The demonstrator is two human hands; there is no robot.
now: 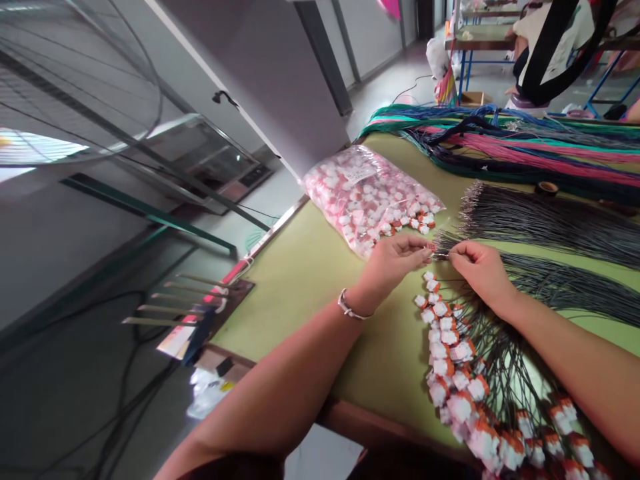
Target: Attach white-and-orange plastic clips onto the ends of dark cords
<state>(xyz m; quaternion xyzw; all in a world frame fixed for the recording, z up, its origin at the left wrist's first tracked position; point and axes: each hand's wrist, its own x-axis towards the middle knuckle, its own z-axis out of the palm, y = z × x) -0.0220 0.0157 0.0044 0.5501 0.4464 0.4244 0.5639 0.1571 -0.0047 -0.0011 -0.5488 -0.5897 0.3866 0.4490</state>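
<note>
My left hand (397, 260), a band round its wrist, pinches a small red-and-white connector (430, 247) at its fingertips. Just to the right, my right hand (481, 270) is closed in a pinch on the tip of a thin black wire (443, 256), its end pointing at the connector. Whether wire and connector touch cannot be made out. Below both hands lies a pile of black wires fitted with white-and-orange connectors (443, 350). A clear bag of loose connectors (357, 190) lies beyond my left hand, some spilling from its open end.
Bundles of black wires (545, 217) lie to the right, with a roll of tape (547, 189) beside them. Coloured cables (500, 137) run along the far side of the green table (290, 293). A pronged rack (215, 307) sits at the left edge. Another person (555, 40) sits farther back.
</note>
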